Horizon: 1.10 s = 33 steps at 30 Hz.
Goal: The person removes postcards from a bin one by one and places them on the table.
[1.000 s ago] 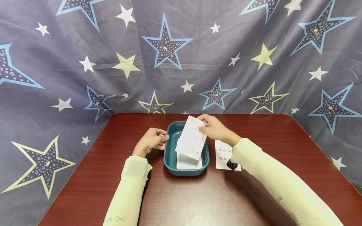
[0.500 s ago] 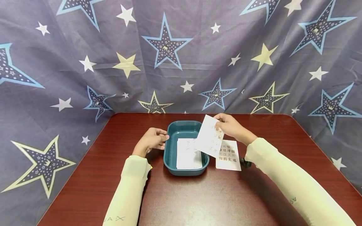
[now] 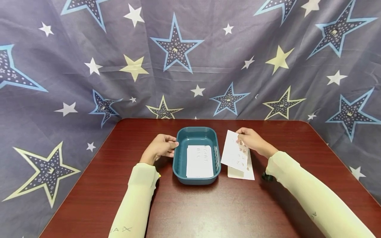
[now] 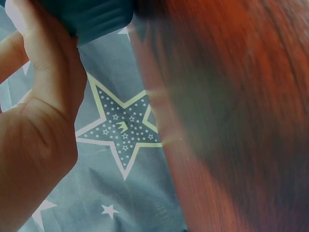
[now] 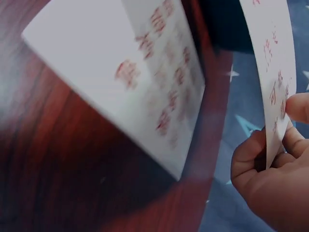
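Note:
My left hand [image 3: 159, 148] holds the left side of a teal plastic bin [image 3: 196, 181], thumb at the rim and fingers along the outer wall. Inside the bin lie white paper cards [image 3: 200, 165], the top one with dark writing. Just right of the bin, my right hand [image 3: 254, 141] pinches a white paper card [image 3: 233, 150] with reddish writing between thumb and fingers. This card is tilted over another paper card [image 3: 251, 172] on the table and covers much of it. In the right wrist view the held card [image 5: 270, 63] stands nearly edge-on, above the fingers.
A dark red wood-grain table [image 3: 190, 211] carries everything. Behind it hangs a grey curtain [image 3: 184, 86] with a star pattern. A dark band [image 3: 267, 177] shows at the right wrist.
My right hand has carried the card rightward, from over the bin to over the card on the table. The cards in the bin have come into full view. My left hand stays put.

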### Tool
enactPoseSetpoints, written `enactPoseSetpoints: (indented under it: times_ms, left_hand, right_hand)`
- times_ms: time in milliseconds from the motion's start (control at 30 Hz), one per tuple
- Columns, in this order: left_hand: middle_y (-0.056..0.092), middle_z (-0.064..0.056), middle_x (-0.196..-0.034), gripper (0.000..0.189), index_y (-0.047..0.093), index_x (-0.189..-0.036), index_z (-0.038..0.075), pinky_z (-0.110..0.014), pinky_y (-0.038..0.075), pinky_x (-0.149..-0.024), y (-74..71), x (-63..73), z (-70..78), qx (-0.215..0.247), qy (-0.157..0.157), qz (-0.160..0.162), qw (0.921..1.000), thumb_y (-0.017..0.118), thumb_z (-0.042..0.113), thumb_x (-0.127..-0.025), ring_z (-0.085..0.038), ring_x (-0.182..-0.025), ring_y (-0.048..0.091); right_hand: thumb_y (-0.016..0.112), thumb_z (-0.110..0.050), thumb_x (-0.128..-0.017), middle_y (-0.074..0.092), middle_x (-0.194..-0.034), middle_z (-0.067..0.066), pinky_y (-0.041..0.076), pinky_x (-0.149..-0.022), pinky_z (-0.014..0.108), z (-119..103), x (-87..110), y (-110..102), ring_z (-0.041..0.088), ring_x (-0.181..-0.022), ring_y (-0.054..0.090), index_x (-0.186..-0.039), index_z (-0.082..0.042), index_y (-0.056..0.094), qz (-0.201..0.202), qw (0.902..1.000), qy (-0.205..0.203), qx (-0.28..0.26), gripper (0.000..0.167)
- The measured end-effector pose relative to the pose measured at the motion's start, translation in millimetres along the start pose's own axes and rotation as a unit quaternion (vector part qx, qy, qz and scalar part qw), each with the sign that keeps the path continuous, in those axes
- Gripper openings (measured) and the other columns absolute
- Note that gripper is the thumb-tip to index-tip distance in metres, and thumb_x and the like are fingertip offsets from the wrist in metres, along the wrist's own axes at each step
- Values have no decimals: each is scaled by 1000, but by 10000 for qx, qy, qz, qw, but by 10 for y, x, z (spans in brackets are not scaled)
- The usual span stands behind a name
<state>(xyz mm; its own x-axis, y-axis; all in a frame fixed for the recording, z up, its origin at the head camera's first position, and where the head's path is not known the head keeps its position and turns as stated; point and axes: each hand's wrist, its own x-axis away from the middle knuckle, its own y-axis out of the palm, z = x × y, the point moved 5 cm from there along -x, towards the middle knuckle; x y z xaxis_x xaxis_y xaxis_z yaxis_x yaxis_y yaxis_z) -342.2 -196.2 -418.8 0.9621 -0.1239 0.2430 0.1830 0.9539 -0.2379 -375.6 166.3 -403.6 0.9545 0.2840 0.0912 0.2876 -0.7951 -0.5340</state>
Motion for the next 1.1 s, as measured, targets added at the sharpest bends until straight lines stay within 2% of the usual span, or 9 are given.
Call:
enactPoseSetpoints:
  times_ms: [167, 367, 567, 767, 867, 933, 1000, 1100]
  left_hand:
    - [68, -25, -109, 40, 54, -133, -10, -30, 63, -59, 2, -5, 2, 6, -10, 17, 10000, 65, 6, -98, -15, -60, 64]
    - [68, -26, -112, 40, 54, -134, -10, -30, 63, -59, -11, -22, -17, 18, -51, 47, 10000, 65, 5, -98, -16, -61, 65]
    - [67, -25, -112, 40, 54, -134, -9, -30, 63, -59, -6, -22, -19, 27, -33, 27, 10000, 65, 5, -98, -15, -60, 65]
    - [67, -23, -109, 39, 55, -133, -9, -29, 63, -58, -2, -17, -17, 2, -33, 49, 10000, 66, 5, -98, -15, -60, 64]
    - [68, -22, -109, 40, 54, -133, -9, -29, 63, -58, 2, -19, -16, -11, -23, 31, 10000, 65, 6, -98, -14, -59, 63]
    - [67, -22, -109, 39, 54, -133, -9, -29, 63, -58, 2, -21, -17, 3, -31, 46, 10000, 65, 5, -98, -14, -59, 63]
    - [68, -22, -108, 39, 54, -133, -9, -28, 62, -57, 0, -24, -21, 19, -32, 59, 10000, 65, 5, -98, -14, -59, 63]
    - [68, -22, -108, 39, 55, -133, -9, -28, 62, -57, 2, -27, -23, 27, -32, 58, 10000, 66, 6, -98, -13, -58, 63]
  right_hand:
    - [47, -8, -99, 61, -86, 10, 51, -62, 27, 94, 2, -39, 16, -70, 59, -108, 4, 58, -173, 9982, -136, 565, 19]
    - [48, -9, -99, 60, -86, 9, 51, -64, 26, 163, -3, 12, 16, -71, 59, -105, 3, 58, -469, 9950, -211, 853, 16]
    - [50, -8, -96, 63, -89, 12, 51, -64, 27, 209, 13, 39, 16, -71, 61, -106, 3, 57, -840, 9891, -236, 1183, 16]
    - [58, -6, -93, 63, -90, 12, 50, -66, 26, 236, 20, 48, 17, -73, 59, -111, 5, 56, -1090, 9825, -277, 1486, 21]
    - [64, -6, -90, 63, -85, 8, 48, -68, 27, 239, 22, 53, 16, -72, 57, -110, 2, 58, -1076, 9770, -372, 1803, 23]
    - [69, -7, -87, 64, -84, 7, 44, -76, 29, 219, 20, 55, 17, -74, 56, -107, 1, 60, -977, 9711, -619, 2088, 24]
    - [73, -8, -84, 65, -86, 8, 40, -84, 35, 206, 18, 61, 21, -81, 55, -105, -1, 62, -850, 9647, -821, 2354, 24]
    - [78, -11, -83, 64, -97, 11, 35, -87, 42, 204, 22, 69, 28, -95, 50, -104, -4, 63, -673, 9564, -932, 2687, 27]
